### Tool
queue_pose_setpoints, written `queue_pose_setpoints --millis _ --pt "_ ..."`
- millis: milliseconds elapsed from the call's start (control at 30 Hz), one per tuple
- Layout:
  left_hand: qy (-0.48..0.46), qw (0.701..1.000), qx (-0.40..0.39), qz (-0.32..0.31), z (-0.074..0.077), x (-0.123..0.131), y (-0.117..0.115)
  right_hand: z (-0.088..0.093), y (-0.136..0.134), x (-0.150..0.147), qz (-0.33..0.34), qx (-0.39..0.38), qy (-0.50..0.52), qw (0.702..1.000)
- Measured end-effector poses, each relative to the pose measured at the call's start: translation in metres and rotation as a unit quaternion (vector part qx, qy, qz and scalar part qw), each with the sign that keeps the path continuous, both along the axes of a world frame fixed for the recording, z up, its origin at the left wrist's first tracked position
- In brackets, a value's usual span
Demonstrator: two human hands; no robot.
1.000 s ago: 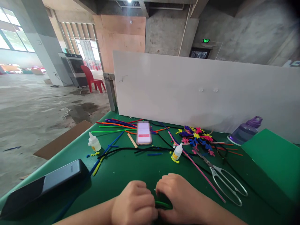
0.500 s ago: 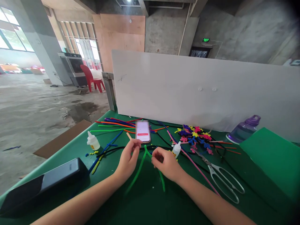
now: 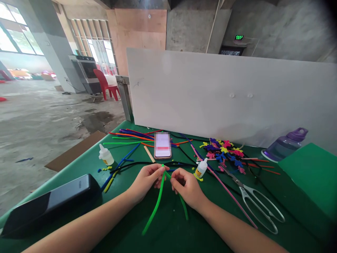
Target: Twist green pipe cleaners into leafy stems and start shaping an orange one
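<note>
A bright green pipe cleaner [image 3: 157, 207] is bent near its top, with two legs hanging down over the table. My left hand [image 3: 149, 179] pinches it close to the bend, thumb on top. Lower on the other leg, my right hand [image 3: 186, 184] closes its thumb and fingers round the stem. Just beyond the hands lies a phone [image 3: 163, 144] with a lit screen, partly blurred. A small white glue bottle [image 3: 202, 168] stands to the right of my right hand, and a wooden stick [image 3: 149, 154] rests beyond my left hand.
Scissors [image 3: 252, 196] lie at the right, near a heap of colourful pipe-cleaner flowers [image 3: 225, 151]. Behind them are a purple bottle [image 3: 284, 144] and a green board [image 3: 313, 175]. At left are another glue bottle [image 3: 106, 155] and a dark case [image 3: 52, 203]. A white panel [image 3: 197, 91] borders the back.
My left hand has shifted its thumb and fingers onto the bend of the green pipe cleaner. My right hand keeps its hold on the other leg. The view has tilted slightly.
</note>
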State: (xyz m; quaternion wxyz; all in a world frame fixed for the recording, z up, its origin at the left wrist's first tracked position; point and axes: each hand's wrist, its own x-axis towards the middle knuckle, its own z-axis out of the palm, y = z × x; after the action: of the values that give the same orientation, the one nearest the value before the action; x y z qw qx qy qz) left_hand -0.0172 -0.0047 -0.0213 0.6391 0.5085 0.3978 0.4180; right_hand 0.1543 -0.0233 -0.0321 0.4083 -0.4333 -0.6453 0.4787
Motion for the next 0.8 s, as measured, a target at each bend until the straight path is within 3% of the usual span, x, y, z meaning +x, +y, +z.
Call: queue_pose_setpoints --millis 133,333,467,667,800 --pt "-0.006 1.000 0.006 -0.004 -0.0059 -0.0001 0.0019 0.0028 0.0006 0.0010 -0.027 0.020 -0.012 0.999" --pt "-0.001 1.000 -0.009 0.021 -0.0109 0.0004 0.0052 0.0046 -0.0055 0.0015 -0.099 0.124 -0.086 0.984" --pt "0.012 1.000 -0.001 0.014 -0.0099 0.0005 0.0040 0.0028 -0.0070 0.0016 -0.104 0.156 -0.099 0.977" --pt "0.000 1.000 -0.001 0.007 -0.0064 0.0010 0.0027 0.0048 -0.0071 0.0016 -0.038 0.136 -0.051 0.989" --pt "-0.064 0.996 -0.059 0.006 -0.0041 0.0070 -0.0036 0.0057 -0.0082 -0.0011 -0.034 0.070 0.008 0.997"
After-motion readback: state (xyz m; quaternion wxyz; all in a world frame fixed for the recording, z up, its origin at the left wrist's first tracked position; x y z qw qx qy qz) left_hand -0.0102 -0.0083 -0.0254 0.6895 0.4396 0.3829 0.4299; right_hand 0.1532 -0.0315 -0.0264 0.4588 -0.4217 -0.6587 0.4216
